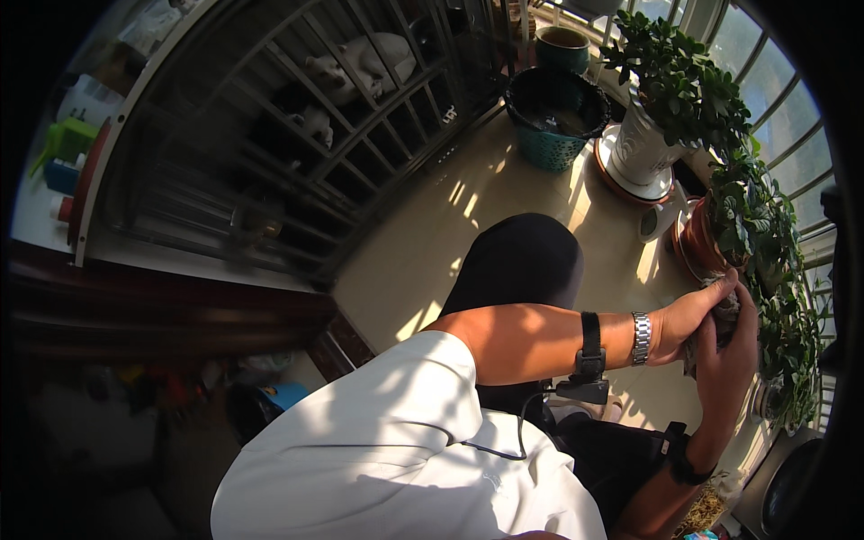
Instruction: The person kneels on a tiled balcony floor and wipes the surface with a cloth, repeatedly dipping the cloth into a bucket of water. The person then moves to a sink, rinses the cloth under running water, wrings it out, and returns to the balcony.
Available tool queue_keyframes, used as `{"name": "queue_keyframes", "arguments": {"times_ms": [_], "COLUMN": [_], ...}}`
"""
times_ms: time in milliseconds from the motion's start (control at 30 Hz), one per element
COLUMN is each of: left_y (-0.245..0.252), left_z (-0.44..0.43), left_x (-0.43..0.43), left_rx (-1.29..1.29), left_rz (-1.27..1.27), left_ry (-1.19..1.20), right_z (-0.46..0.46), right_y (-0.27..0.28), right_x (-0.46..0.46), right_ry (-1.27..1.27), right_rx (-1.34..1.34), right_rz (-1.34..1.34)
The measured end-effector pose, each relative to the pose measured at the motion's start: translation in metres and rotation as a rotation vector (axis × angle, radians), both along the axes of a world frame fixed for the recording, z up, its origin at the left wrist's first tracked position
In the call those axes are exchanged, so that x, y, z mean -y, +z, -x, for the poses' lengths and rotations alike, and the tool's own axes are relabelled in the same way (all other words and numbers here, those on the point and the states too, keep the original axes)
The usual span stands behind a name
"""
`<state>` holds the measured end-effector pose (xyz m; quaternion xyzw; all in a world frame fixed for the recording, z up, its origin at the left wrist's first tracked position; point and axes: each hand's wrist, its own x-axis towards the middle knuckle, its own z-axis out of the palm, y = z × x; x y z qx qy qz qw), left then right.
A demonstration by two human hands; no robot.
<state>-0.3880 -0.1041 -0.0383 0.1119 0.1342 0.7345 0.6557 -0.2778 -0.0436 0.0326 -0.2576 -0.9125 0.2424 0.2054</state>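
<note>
My left hand (680,325), with a metal watch at its wrist, reaches in from the left to a crumpled greyish object (726,308), perhaps cloth. Fingers of my right hand (732,361) close around the same object from the lower right. Its lower part is largely hidden between both hands. Just above them is a reddish-brown plant pot (702,233) on a saucer. Leafy trailing plants (776,270) hang close to the right of my hands. My bent knee, in dark fabric (520,263), lies left of them.
A barred metal cage (358,152) holding a white-furred animal (385,61) stands at upper left. Beyond my knee are a teal perforated basket (550,148) and a white embossed planter (641,152) with a leafy plant. Barred windows line the right. A black bin (253,413) is at lower left.
</note>
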Motion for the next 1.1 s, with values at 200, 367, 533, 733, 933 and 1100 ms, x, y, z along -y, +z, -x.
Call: {"name": "queue_keyframes", "arguments": {"times_ms": [200, 367, 533, 733, 933, 1100], "left_y": [-0.006, -0.003, -0.004, -0.011, -0.008, -0.003], "left_z": [-0.003, -0.003, -0.004, -0.002, -0.002, 0.0], "left_x": [-0.006, -0.005, -0.005, -0.011, -0.015, -0.014], "left_rx": [0.016, 0.008, 0.012, -0.066, -0.16, -0.174], "left_rz": [-0.005, -0.014, -0.008, 0.023, 0.055, 0.103], "left_ry": [0.026, 0.058, 0.072, 0.117, 0.162, 0.273], "right_z": [-0.001, -0.001, -0.004, -0.009, -0.01, -0.022], "right_y": [-0.001, -0.001, -0.006, -0.024, -0.033, -0.03], "right_x": [-0.001, -0.004, -0.01, -0.029, -0.062, -0.08], "right_ry": [0.013, 0.079, 0.058, 0.04, -0.081, -0.268], "right_rx": [-0.008, -0.034, 0.009, 0.014, 0.008, -0.337], "right_rz": [0.051, -0.013, 0.055, 0.134, 0.111, 0.527]}}
